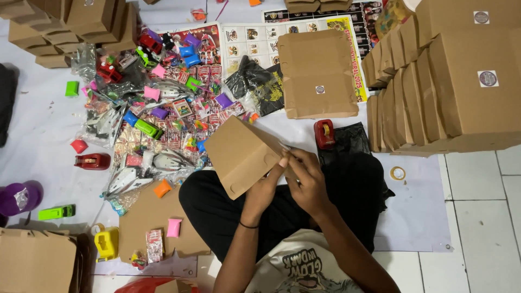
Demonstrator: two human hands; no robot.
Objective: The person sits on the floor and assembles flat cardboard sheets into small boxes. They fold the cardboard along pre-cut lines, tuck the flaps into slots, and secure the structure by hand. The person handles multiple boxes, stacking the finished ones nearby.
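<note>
Both hands, left hand and right hand, grip a brown cardboard box above the lap

Both hands, left and right, held a box of matt brown kraft cardboard. The stacked boxes showed the same dull, smooth board, each with a small round paper sticker. The toys were glossy coloured plastic, many in shiny clear wrappers. The tape dispenser was glossy red plastic. The sheet looked like matt pale cloth; the floor tiles were smooth and white.
</note>
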